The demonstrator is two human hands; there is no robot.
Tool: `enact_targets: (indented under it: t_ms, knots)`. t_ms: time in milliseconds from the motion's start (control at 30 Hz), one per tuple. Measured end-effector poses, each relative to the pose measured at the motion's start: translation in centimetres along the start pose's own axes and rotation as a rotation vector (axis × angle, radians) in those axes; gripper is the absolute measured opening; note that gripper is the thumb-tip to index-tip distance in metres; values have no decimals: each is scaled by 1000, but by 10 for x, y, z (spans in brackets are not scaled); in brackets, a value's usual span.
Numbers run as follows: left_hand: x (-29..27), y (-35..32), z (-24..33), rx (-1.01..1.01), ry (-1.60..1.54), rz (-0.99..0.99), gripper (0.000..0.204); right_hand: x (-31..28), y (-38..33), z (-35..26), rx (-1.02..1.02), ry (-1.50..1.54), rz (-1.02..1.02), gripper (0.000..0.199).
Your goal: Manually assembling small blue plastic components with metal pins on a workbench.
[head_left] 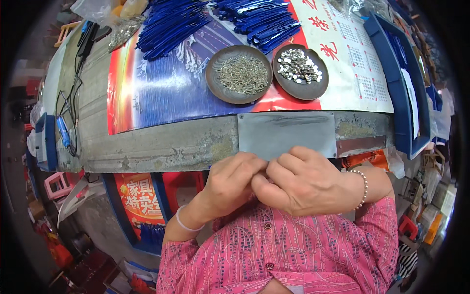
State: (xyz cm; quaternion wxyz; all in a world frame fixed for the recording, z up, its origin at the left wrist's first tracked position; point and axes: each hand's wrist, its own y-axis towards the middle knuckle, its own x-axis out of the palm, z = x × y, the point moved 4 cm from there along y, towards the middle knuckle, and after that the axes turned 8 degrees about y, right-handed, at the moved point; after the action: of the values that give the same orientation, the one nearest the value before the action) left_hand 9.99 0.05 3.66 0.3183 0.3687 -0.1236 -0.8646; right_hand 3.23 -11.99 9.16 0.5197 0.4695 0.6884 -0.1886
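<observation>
My left hand [233, 179] and my right hand [299, 180] are closed and meet at the fingers, just over the near edge of a grey metal plate [284, 133] fixed to the bench edge. Whatever they pinch is hidden by the fingers. Beyond the plate, a dark round dish [214, 88] holds a heap of small thin metal pins [243, 73]. Beside it on the right, a second dark dish [306, 94] holds small shiny round metal discs [299, 66]. Neither hand touches the dishes.
Piles of blue slim parts [171, 24] and more blue pieces [267, 24] lie at the back on a printed poster [161, 105]. A blue tray [391, 83] stands right. Far left are a blue-handled tool [63, 131] with a black cord and a small blue bin [45, 142].
</observation>
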Motion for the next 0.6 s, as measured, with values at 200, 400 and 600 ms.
enact_targets:
  t_ms: [200,400,600]
  knots:
    - [-2,1,1,-47,99,69,28,-9,-7,31,197,347,78,22]
    - [0,3,-2,-180,-96,88,23,-14,-43,108,526,18,303,27]
    - [10,-7,-3,-349,-265,52,16,-8,-39,119,593,-38,170,29]
